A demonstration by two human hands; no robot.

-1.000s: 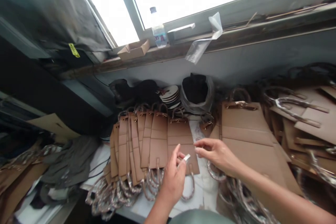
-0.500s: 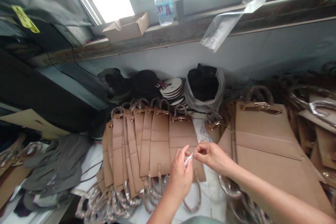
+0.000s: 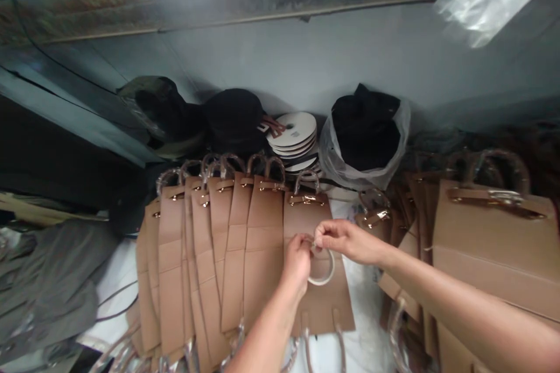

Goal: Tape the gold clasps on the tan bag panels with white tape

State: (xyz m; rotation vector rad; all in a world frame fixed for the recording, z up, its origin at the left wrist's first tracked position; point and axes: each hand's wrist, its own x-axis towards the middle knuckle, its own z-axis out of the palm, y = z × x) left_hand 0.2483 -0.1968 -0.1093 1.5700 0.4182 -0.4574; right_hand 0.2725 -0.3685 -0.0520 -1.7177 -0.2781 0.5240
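My left hand (image 3: 298, 262) is closed on a thin whitish roll of tape (image 3: 322, 282), whose ring hangs below my fingers. My right hand (image 3: 345, 240) pinches at the top of that ring, fingertips pressed together close to the left ones. A loose tape end between them is too small to make out. Directly beneath lies a flat brown bag body (image 3: 306, 218), with a gold-coloured clasp and plastic-wrapped handles. Overlapping it to the left is a row of similar brown bag bodies (image 3: 262, 245).
Larger brown bag pieces (image 3: 494, 245) are stacked at the right. Behind stand white spools (image 3: 292, 129), a dark hat-like item (image 3: 234, 119) and a clear plastic bag (image 3: 365, 172) of black cloth. Grey fabric (image 3: 56, 285) lies left. Clear plastic (image 3: 494, 0) hangs from the ledge.
My view has tipped down and closer. The tape roll, edge-on before, now shows its open ring. Both hands stay together, still holding it.
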